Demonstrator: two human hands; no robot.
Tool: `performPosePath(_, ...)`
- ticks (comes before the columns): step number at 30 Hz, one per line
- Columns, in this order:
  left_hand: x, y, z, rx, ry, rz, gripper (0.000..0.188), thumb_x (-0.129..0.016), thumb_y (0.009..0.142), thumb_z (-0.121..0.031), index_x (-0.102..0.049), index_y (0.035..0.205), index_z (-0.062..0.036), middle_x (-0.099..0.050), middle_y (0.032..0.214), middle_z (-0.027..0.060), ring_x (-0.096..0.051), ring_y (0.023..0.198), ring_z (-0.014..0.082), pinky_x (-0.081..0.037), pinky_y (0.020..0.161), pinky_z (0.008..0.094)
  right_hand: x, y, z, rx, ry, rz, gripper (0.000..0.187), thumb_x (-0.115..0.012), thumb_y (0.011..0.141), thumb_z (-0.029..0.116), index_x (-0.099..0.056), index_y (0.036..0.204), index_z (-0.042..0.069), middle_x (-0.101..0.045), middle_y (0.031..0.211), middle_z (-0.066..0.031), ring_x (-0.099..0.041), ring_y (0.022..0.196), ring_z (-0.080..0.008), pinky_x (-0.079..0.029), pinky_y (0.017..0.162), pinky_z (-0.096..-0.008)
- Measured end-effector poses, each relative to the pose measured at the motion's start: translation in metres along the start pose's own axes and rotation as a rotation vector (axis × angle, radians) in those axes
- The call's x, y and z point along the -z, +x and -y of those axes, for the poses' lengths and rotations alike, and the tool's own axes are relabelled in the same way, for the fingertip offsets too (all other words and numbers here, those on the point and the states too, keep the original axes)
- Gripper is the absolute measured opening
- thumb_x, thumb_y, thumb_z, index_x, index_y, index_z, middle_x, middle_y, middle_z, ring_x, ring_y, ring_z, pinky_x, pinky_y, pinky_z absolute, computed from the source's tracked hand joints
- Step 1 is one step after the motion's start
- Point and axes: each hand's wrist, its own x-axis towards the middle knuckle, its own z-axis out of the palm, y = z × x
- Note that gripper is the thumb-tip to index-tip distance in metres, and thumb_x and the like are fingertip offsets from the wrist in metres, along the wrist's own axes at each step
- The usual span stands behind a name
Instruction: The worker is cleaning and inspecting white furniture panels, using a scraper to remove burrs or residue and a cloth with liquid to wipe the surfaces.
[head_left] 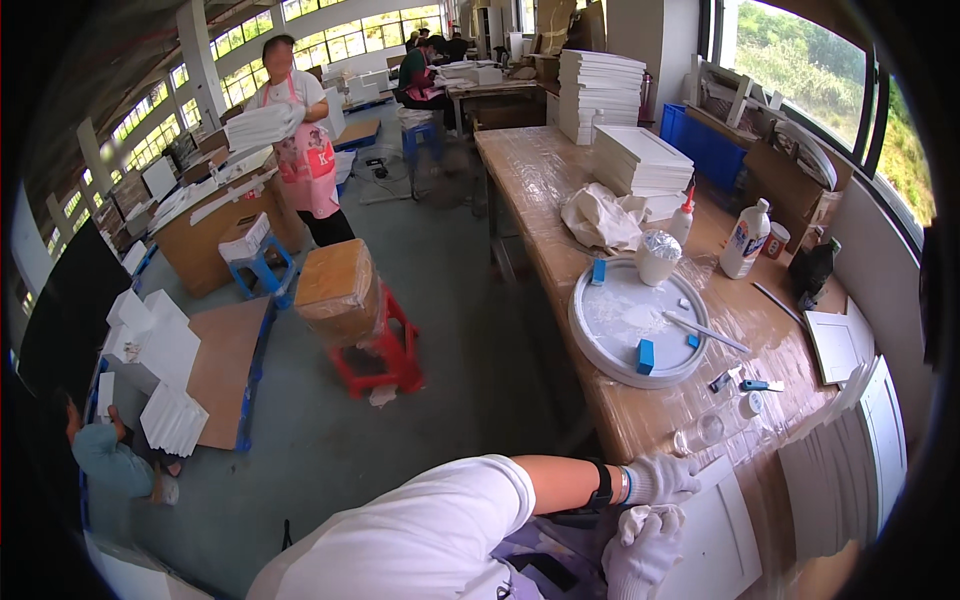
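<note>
My left hand (662, 480), in a white knit glove with a dark watch at the wrist, grips the upper left corner of a white panel (715, 545) with its fingers curled. The panel has a raised border and lies at the near end of the workbench. Just below, my right hand (645, 555), also gloved, is closed round a bunched white cloth (652, 522) beside the panel's left edge. Past my left hand, a clear plastic bottle (700, 433) lies on its side. A stack of similar white panels (850, 465) stands to the right.
Farther along the workbench (530, 190) are a round white turntable (625, 345) with blue blocks and a foil-topped cup (658, 257), a white bottle (745, 238), a crumpled cloth (605, 216) and panel stacks (600, 95). A red stool (385, 355) bears a carton. A person (300, 130) carries white sheets.
</note>
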Motion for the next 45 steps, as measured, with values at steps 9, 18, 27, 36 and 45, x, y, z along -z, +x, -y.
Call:
performPosePath(9, 0.024, 0.001, 0.018, -0.022, 0.015, -0.045, 0.023, -0.059, 0.089, -0.028, -0.065, 0.107, -0.0147, -0.059, 0.109, 0.0055, -0.063, 0.09, 0.0275, -0.052, 0.076, 0.0387, 0.035, -0.06, -0.058, -0.193, 0.022, 0.051, 0.027, -0.072, 0.06, 0.01, -0.062, 0.085, 0.009, -0.058, 0.099, -0.0112, -0.059, 0.087, -0.0347, -0.049, 0.071, -0.0438)
performPosePath(18, 0.001, 0.015, 0.016, -0.096, -0.002, -0.15, 0.022, -0.064, 0.088, -0.022, -0.07, 0.107, -0.0122, -0.065, 0.107, 0.0057, -0.065, 0.089, 0.0239, -0.053, 0.076, 0.0313, 0.025, -0.03, -0.043, -0.21, 0.024, 0.162, 0.019, -0.068, 0.063, 0.013, -0.061, 0.079, 0.006, -0.059, 0.092, -0.0098, -0.061, 0.08, -0.0301, -0.051, 0.064, -0.0397)
performPosePath(27, 0.008, 0.003, 0.011, -0.062, 0.022, -0.13, 0.024, -0.062, 0.089, -0.025, -0.07, 0.108, -0.0124, -0.065, 0.107, 0.0055, -0.065, 0.091, 0.0247, -0.053, 0.077, 0.033, 0.031, -0.028, -0.041, -0.227, 0.148, 0.189, 0.021, -0.072, 0.064, 0.014, -0.064, 0.082, 0.007, -0.059, 0.091, -0.0106, -0.061, 0.084, -0.0299, -0.051, 0.07, -0.04)
performPosePath(36, 0.01, 0.006, 0.019, -0.106, -0.003, -0.138, 0.024, -0.062, 0.089, -0.026, -0.07, 0.108, -0.013, -0.064, 0.108, 0.0058, -0.064, 0.092, 0.0247, -0.053, 0.078, 0.0333, 0.009, -0.002, -0.025, -0.034, 0.142, 0.201, 0.015, -0.067, 0.066, 0.014, -0.064, 0.079, 0.007, -0.057, 0.091, -0.0079, -0.059, 0.087, -0.0276, -0.051, 0.071, -0.0364)
performPosePath(45, 0.002, 0.013, 0.021, -0.134, 0.024, -0.12, 0.026, -0.064, 0.089, -0.027, -0.069, 0.112, -0.0153, -0.063, 0.112, 0.0071, -0.065, 0.094, 0.0239, -0.052, 0.08, 0.0331, -0.019, 0.021, -0.009, -0.079, 0.13, 0.13, 0.014, -0.063, 0.072, 0.018, -0.065, 0.083, 0.009, -0.06, 0.091, -0.0089, -0.062, 0.086, -0.025, -0.052, 0.071, -0.0362)
